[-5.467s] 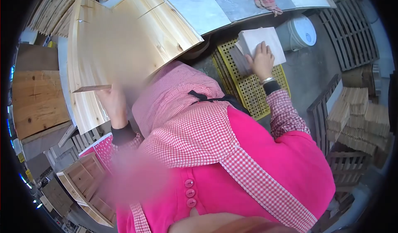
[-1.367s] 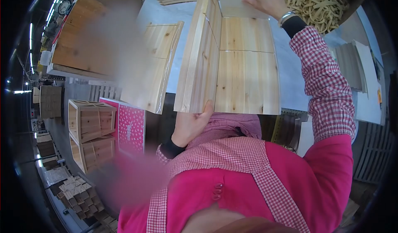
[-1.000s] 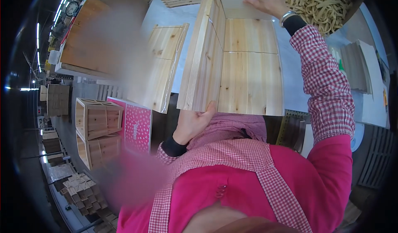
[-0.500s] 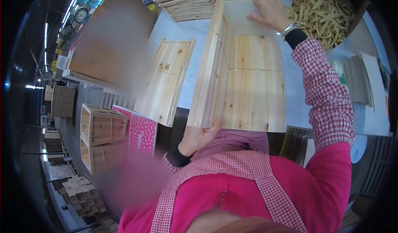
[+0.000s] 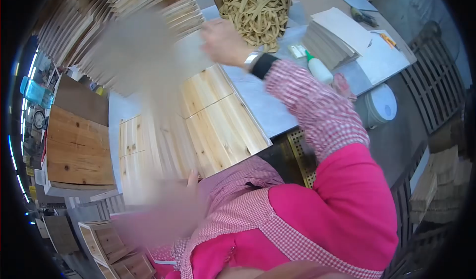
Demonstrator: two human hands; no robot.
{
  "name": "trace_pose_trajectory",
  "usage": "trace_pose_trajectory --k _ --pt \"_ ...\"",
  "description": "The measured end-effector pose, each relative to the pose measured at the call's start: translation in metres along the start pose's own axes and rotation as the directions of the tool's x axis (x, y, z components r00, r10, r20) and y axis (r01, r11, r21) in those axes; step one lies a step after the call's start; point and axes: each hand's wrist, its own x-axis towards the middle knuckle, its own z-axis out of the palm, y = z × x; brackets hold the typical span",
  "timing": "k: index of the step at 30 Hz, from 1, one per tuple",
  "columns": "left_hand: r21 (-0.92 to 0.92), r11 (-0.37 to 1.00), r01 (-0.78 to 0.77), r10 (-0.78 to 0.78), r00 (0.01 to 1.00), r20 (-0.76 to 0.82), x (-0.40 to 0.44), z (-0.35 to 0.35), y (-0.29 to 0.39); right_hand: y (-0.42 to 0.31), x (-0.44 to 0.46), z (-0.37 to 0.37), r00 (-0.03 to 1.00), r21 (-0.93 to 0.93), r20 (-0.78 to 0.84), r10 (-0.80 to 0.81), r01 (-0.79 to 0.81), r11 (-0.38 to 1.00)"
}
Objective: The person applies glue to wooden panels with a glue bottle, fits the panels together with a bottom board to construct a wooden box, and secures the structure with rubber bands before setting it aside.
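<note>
A shallow pale wooden box (image 5: 225, 125) with a knotty panelled bottom rests across the near edge of the table. At its far end is a whitish, frosted panel (image 5: 192, 56). My right hand (image 5: 225, 42) is at the panel's right corner, its fingers curled by the edge and slightly smeared by motion. My left hand (image 5: 192, 178) holds the near left corner of the box; only a finger or thumb shows, the rest hidden behind a blurred smudge. Left of the box lies another knotty wooden panel (image 5: 132, 140), partly covered by smudges.
Thin wooden slats (image 5: 148, 1) are stacked at the back left. A carton of wood shavings (image 5: 255, 11) stands behind my right hand. Farther right are a glue bottle (image 5: 320, 70) with a green tip, stacked sheets (image 5: 332, 38), an orange cutter (image 5: 389, 41) and a white bucket (image 5: 382, 104).
My view has swung to the right, so the box and both hands appear farther left, and the box looks tilted. The glue bottle and bucket show more fully now.
</note>
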Motion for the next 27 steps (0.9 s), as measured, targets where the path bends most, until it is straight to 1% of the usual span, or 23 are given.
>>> trace_pose_trajectory --k 1,2,3,4,5,6,7,8,9,10,11,12,13,14,15,16,17,18,19,21,22,24,27 --pt "-0.117 0.993 -0.016 0.017 1.000 0.002 -0.006 0.001 -0.004 0.016 -0.013 -0.030 0.991 -0.030 0.098 0.095 -0.092 0.995" --pt "-0.231 0.973 -0.029 0.030 1.000 0.002 -0.015 0.000 -0.009 0.035 -0.023 -0.062 0.929 -0.097 0.172 0.329 -0.317 0.944" --pt "-0.244 0.970 -0.025 0.027 1.000 0.003 -0.024 -0.002 -0.017 0.068 -0.044 -0.085 0.928 -0.223 0.127 0.350 -0.317 0.922" --pt "-0.219 0.976 0.003 0.004 0.999 0.032 -0.036 -0.007 -0.030 0.104 -0.069 -0.113 0.931 -0.270 0.078 0.356 -0.324 0.907" --pt "-0.193 0.981 0.033 -0.021 0.998 0.062 -0.048 -0.013 -0.046 0.136 -0.090 -0.138 0.829 -0.460 0.173 0.533 -0.410 0.787" --pt "-0.166 0.984 0.062 -0.048 0.995 0.089 -0.060 -0.018 -0.063 0.165 -0.116 -0.167 0.822 -0.577 0.165 0.545 -0.367 0.730" --pt "-0.238 0.950 0.203 -0.171 0.974 0.148 -0.069 -0.021 -0.080 0.178 -0.137 -0.191 0.814 -0.671 0.188 0.550 -0.302 0.677" --pt "-0.250 0.945 0.210 -0.178 0.973 0.145 -0.073 -0.019 -0.098 0.188 -0.156 -0.205 0.806 -0.752 0.209 0.554 -0.229 0.617" --pt "-0.226 0.935 0.271 -0.231 0.954 0.189 -0.077 -0.016 -0.111 0.182 -0.163 -0.214 0.760 -0.727 0.225 0.610 -0.286 0.625" --pt "-0.199 0.922 0.331 -0.284 0.931 0.232 -0.080 -0.011 -0.104 0.178 -0.166 -0.220 0.709 -0.701 0.245 0.661 -0.342 0.626" --pt "-0.134 0.924 0.359 -0.316 0.912 0.263 -0.080 -0.006 -0.097 0.182 -0.166 -0.220 0.715 -0.698 0.256 0.651 -0.329 0.636" --pt "-0.145 0.918 0.368 -0.325 0.911 0.255 -0.079 0.001 -0.083 0.186 -0.166 -0.216 0.679 -0.715 0.307 0.667 -0.298 0.633" --pt "-0.112 0.924 0.364 -0.313 0.893 0.323 -0.078 0.007 -0.072 0.188 -0.164 -0.212 0.641 -0.729 0.355 0.680 -0.266 0.631" --pt "-0.080 0.932 0.355 -0.298 0.872 0.389 -0.075 0.010 -0.064 0.184 -0.156 -0.213 0.648 -0.722 0.365 0.668 -0.256 0.643" --pt "-0.080 0.933 0.350 -0.274 0.838 0.472 -0.069 0.012 -0.057 0.182 -0.148 -0.216 0.600 -0.709 0.382 0.703 -0.298 0.639" --pt "-0.090 0.931 0.353 -0.274 0.843 0.464 -0.065 0.016 -0.056 0.180 -0.141 -0.218 0.549 -0.698 0.398 0.735 -0.339 0.631" --pt "-0.071 0.952 0.297 -0.212 0.809 0.548 -0.061 0.022 -0.056 0.181 -0.139 -0.215 0.557 -0.694 0.402 0.727 -0.333 0.638" --pt "-0.057 0.970 0.237 -0.150 0.764 0.628 -0.056 0.028 -0.056 0.185 -0.140 -0.209 0.645 -0.663 0.392 0.656 -0.296 0.688" --pt "-0.064 0.969 0.237 -0.147 0.769 0.623 -0.052 0.036 -0.056 0.186 -0.139 -0.204 0.724 -0.632 0.377 0.577 -0.254 0.732" --pt "-0.097 0.993 0.061 0.023 0.723 0.690 -0.046 0.051 -0.051 0.184 -0.134 -0.187 0.751 -0.625 0.341 0.565 -0.267 0.733" --pt "-0.098 0.993 0.063 0.021 0.728 0.685 -0.045 0.056 -0.046 0.184 -0.133 -0.178 0.774 -0.619 0.304 0.556 -0.283 0.733" --pt "-0.076 0.997 -0.010 0.062 0.680 0.730 -0.042 0.061 -0.039 0.189 -0.131 -0.170 0.767 -0.627 0.332 0.549 -0.256 0.736" --pt "-0.072 0.997 0.011 0.046 0.670 0.741 -0.043 0.060 -0.034 0.189 -0.124 -0.172 0.751 -0.638 0.383 0.538 -0.207 0.742"
